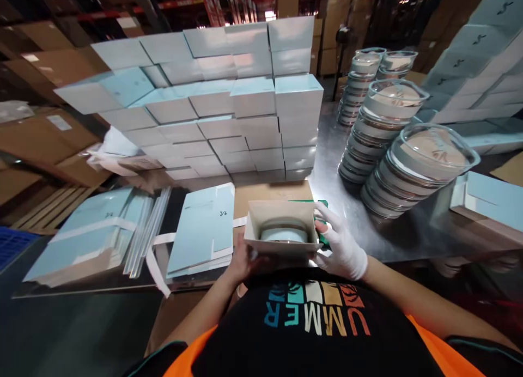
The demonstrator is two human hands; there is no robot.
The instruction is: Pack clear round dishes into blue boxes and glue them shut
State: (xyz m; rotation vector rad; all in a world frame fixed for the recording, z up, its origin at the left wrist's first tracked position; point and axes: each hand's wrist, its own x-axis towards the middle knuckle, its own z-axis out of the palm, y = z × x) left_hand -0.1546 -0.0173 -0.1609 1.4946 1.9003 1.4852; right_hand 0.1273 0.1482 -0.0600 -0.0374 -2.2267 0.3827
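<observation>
I hold an open light-blue carton (281,216) close to my chest, its mouth facing up. Inside it sits a round lidded container (284,235). My left hand (242,259), bare, grips the carton's lower left corner. My right hand (341,245), in a white glove, clasps its right side. A stack of flat, unfolded cartons (203,230) lies just left of my left hand.
A wall of closed light-blue boxes (229,99) stands behind the carton. Leaning stacks of clear-lidded round containers (412,167) fill the metal table (335,148) at right. More flat cartons (93,230) lie far left, white strapping (157,251) between them. Brown cardboard boxes (44,137) sit at left.
</observation>
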